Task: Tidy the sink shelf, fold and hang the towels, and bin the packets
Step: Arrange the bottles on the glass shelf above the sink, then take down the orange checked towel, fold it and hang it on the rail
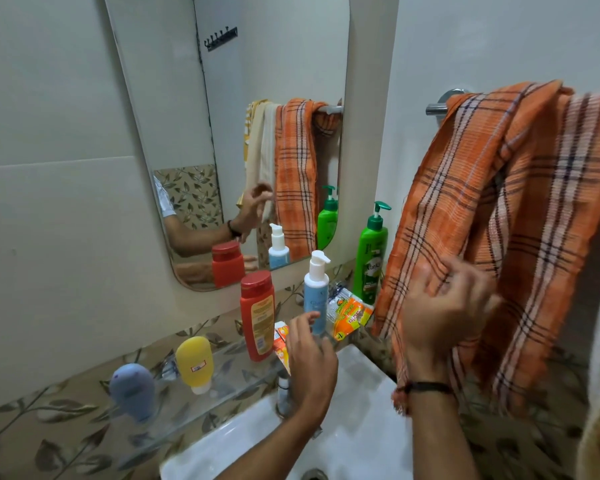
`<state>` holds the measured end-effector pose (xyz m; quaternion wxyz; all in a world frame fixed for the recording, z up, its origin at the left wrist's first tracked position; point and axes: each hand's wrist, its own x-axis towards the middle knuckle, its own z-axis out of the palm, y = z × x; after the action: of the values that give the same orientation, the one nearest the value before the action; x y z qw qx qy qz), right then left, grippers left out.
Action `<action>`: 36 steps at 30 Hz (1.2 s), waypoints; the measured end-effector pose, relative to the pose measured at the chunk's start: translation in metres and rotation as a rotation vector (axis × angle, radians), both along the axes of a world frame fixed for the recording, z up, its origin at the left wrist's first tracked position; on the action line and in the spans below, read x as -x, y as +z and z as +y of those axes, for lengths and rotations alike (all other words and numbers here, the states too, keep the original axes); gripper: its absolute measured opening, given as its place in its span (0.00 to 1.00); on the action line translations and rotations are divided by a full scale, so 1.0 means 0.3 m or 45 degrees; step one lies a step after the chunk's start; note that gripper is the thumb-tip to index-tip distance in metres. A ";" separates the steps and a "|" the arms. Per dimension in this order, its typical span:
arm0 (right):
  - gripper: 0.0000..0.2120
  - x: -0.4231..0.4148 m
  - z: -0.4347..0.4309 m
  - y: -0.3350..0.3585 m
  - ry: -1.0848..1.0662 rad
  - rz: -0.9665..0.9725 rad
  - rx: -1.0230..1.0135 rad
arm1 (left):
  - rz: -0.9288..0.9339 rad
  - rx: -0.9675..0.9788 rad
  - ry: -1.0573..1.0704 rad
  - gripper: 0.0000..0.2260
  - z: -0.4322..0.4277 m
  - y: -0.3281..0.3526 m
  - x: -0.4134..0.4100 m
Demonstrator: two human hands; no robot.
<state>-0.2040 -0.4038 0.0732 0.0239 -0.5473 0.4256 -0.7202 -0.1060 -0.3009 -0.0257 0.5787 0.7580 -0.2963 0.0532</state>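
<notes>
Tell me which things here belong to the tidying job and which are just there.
Belongs to the job: orange towel, packets, red bottle, blue pump bottle, green pump bottle, yellow tube, grey tube, glass shelf, towel rail.
Just there: mirror, sink.

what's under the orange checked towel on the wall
The chrome rail it hangs over, visible only at its left end. The orange towel covers the rest of the rail, and the right hand in front hides some lower folds.

Orange towel (506, 188) past right edge.
</notes>
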 end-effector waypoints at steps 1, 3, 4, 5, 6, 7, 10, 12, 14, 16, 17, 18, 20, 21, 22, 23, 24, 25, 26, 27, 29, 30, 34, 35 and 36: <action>0.18 0.028 -0.008 0.046 -0.054 -0.043 -0.049 | -0.055 -0.027 -0.028 0.18 0.005 0.004 0.007; 0.34 0.065 -0.039 0.111 -0.006 0.002 -0.285 | -0.128 -0.056 -0.094 0.17 0.010 0.008 0.019; 0.39 0.071 -0.060 0.124 0.051 0.070 -0.367 | -0.145 -0.061 -0.129 0.17 0.008 0.007 0.023; 0.41 0.078 -0.080 0.129 0.101 0.144 -0.409 | -0.145 -0.063 -0.160 0.17 0.008 0.006 0.030; 0.38 0.082 -0.099 0.133 0.133 0.203 -0.416 | -0.136 -0.059 -0.189 0.16 0.008 0.005 0.039; 0.33 0.088 -0.113 0.138 0.141 0.248 -0.395 | -0.127 -0.050 -0.219 0.15 0.006 0.001 0.047; 0.17 0.130 -0.126 0.146 0.162 0.240 -0.293 | -0.107 -0.030 -0.291 0.14 0.007 -0.005 0.083; 0.11 0.168 -0.109 0.137 0.162 0.217 -0.251 | -0.068 -0.027 -0.347 0.13 0.004 -0.014 0.104; 0.08 0.198 -0.082 0.117 0.148 0.252 -0.220 | -0.024 -0.020 -0.418 0.12 -0.003 -0.014 0.120; 0.10 0.227 -0.045 0.097 0.152 0.262 -0.217 | 0.018 0.006 -0.519 0.12 -0.018 -0.002 0.142; 0.12 0.241 -0.023 0.091 0.144 0.251 -0.207 | 0.053 0.020 -0.578 0.13 -0.025 0.010 0.155; 0.12 0.257 0.003 0.092 0.129 0.235 -0.191 | 0.101 0.032 -0.634 0.13 -0.033 0.023 0.170; 0.11 0.287 0.061 0.096 0.094 0.213 -0.160 | 0.292 0.070 -0.748 0.15 -0.052 0.053 0.195; 0.09 0.303 0.090 0.093 0.090 0.207 -0.149 | 0.427 0.091 -0.804 0.16 -0.061 0.072 0.204; 0.08 0.319 0.117 0.088 0.096 0.207 -0.143 | 0.567 0.111 -0.864 0.19 -0.075 0.090 0.210; 0.08 0.336 0.142 0.078 0.110 0.210 -0.151 | 0.700 0.133 -0.924 0.23 -0.087 0.115 0.217; 0.09 0.347 0.168 0.060 0.132 0.204 -0.177 | 0.823 0.154 -0.988 0.27 -0.101 0.136 0.221; 0.11 0.359 0.192 0.040 0.157 0.179 -0.206 | 0.930 0.189 -1.079 0.30 -0.112 0.159 0.229; 0.13 0.368 0.215 0.019 0.190 0.135 -0.235 | 1.010 0.223 -1.172 0.31 -0.121 0.184 0.235; 0.16 0.377 0.236 -0.002 0.228 0.083 -0.263 | 1.084 0.256 -1.253 0.32 -0.121 0.218 0.244; 0.19 0.396 0.275 -0.039 0.298 0.029 -0.282 | 1.294 0.353 -1.396 0.37 -0.122 0.284 0.256; 0.19 0.411 0.297 -0.058 0.326 0.033 -0.271 | 1.415 0.381 -1.460 0.41 -0.114 0.313 0.262; 0.19 0.472 0.376 -0.136 0.365 0.177 -0.235 | 1.590 0.314 -1.581 0.34 -0.058 0.373 0.321; 0.17 0.489 0.395 -0.154 0.358 0.210 -0.218 | 1.573 0.323 -1.585 0.26 -0.041 0.372 0.342; 0.14 0.507 0.413 -0.171 0.366 0.233 -0.202 | 1.565 0.344 -1.595 0.20 -0.024 0.367 0.358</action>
<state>-0.3561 -0.2798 0.0220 0.1311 -0.6621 0.3989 -0.6207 -0.2134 -0.3080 0.0843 0.6429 0.2765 -0.2849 -0.6550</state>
